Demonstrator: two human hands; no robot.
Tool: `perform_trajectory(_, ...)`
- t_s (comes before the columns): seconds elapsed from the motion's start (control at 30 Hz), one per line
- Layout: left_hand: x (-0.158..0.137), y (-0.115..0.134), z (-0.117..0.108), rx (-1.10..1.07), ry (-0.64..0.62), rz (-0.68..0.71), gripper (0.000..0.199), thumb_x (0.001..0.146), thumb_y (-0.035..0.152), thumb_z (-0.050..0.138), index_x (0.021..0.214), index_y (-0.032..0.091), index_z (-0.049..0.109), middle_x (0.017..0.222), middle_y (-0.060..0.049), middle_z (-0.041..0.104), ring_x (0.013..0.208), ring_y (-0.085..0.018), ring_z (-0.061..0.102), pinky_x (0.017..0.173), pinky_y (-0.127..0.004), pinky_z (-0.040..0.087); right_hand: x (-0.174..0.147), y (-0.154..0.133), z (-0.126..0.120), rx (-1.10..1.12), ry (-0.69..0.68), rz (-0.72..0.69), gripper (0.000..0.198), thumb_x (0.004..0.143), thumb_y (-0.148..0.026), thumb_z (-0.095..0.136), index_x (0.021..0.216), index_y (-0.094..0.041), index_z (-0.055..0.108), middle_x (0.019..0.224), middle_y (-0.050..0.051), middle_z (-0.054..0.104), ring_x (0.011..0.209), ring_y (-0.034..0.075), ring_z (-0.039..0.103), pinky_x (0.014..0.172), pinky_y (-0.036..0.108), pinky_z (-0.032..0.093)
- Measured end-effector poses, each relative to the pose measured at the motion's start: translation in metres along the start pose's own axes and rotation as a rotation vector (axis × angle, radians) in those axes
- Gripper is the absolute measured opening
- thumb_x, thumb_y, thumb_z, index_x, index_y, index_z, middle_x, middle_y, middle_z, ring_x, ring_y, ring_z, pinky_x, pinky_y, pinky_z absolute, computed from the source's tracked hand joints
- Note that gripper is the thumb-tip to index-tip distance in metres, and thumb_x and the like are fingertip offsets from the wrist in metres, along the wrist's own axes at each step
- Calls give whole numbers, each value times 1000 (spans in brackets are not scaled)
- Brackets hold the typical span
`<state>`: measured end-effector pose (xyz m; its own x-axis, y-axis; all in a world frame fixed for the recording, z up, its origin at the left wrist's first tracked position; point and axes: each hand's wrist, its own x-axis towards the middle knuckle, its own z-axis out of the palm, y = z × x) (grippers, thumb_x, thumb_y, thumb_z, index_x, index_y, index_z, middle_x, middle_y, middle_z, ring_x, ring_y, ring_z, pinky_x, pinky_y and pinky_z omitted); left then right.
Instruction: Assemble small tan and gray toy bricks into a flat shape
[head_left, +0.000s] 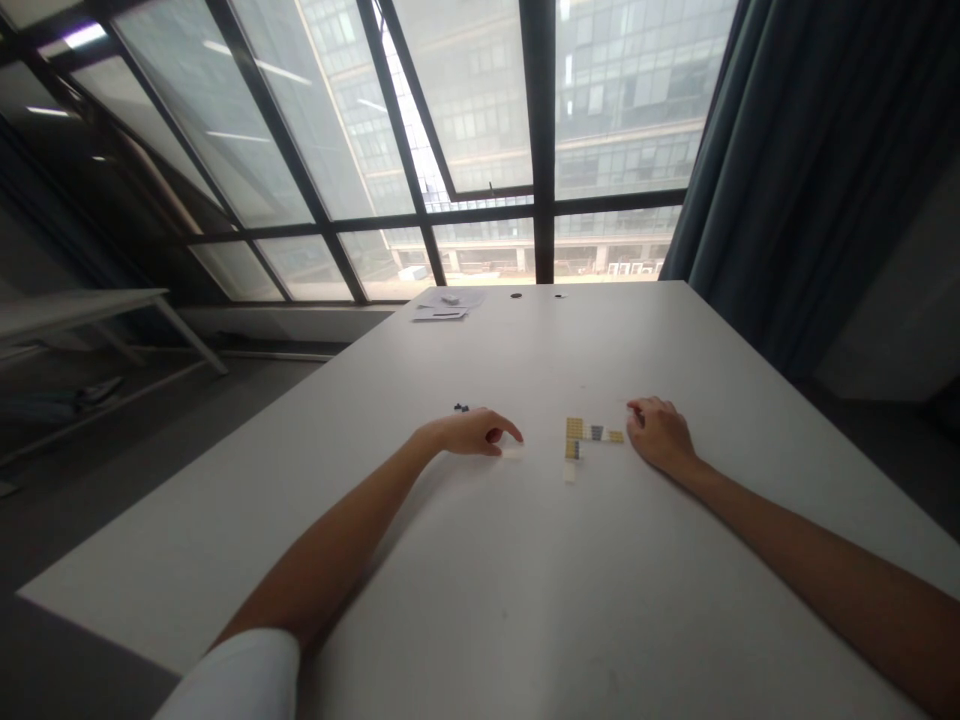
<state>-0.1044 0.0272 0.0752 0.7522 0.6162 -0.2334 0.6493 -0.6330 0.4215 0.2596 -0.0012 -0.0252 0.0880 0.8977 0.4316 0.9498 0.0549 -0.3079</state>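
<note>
My left hand (474, 431) reaches over the white table with index finger and thumb apart, the other fingers curled in. Just below its fingertips lies a pale, flat strip (512, 454); whether the thumb touches it I cannot tell. Right of that hand, small yellow-and-grey domino-like pieces (574, 429) lie flat in a corner-shaped row, with a grey piece (597, 433) in its arm and a pale piece (569, 471) at its lower end. Beside the row's right end rests my right hand (661, 432), its fingers bent together; what they hold, if anything, is hidden.
Small dark pieces (461, 408) lie behind my left wrist. Papers (442, 308) with small items on them lie at the table's far left corner. Large windows (480, 110) stand beyond the table (450, 600), a dark curtain (780, 180) at right, another table (82, 305) at left.
</note>
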Motion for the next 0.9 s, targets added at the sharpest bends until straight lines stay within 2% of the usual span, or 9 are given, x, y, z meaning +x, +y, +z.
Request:
perform_trajectory(0.07,-2,1,-1,-6,-49,30,51,78,15,63,128,27,69,67,5,47,58,-9,41,59,-19,32,0,0,0,-2,-2,2,29,89,-24,50,109,-16,69,110,11,69,102,27,57,88,37,43)
perform_trajectory(0.2,1,-6,2,-14,-68,34,48,81,15,61,127,27,69,68,5,40,59,-9,38,59,-20,30,0,-1,-1,-7,-6,7,29,90,-23,50,110,-16,69,111,11,69,103,27,57,87,38,43)
perform_trajectory(0.4,5,-14,9,-66,-69,69,51,86,17,58,136,27,62,69,5,35,59,-10,33,59,-21,29,0,-4,-3,-7,-18,16,28,90,-23,50,110,-17,68,112,11,68,104,26,56,88,36,42)
perform_trajectory(0.63,5,-2,13,-83,-42,93,37,85,23,60,120,25,71,69,4,44,59,-10,39,58,-21,30,-1,-6,-4,9,-17,30,36,89,-23,50,122,-16,61,108,11,69,101,26,57,85,37,41)
perform_trajectory(0.9,7,3,16,-92,-7,79,40,79,30,69,119,23,70,69,5,50,59,-9,43,58,-21,34,-1,-6,-5,9,-6,28,37,88,-23,50,124,-16,59,107,11,68,100,27,57,83,37,41)
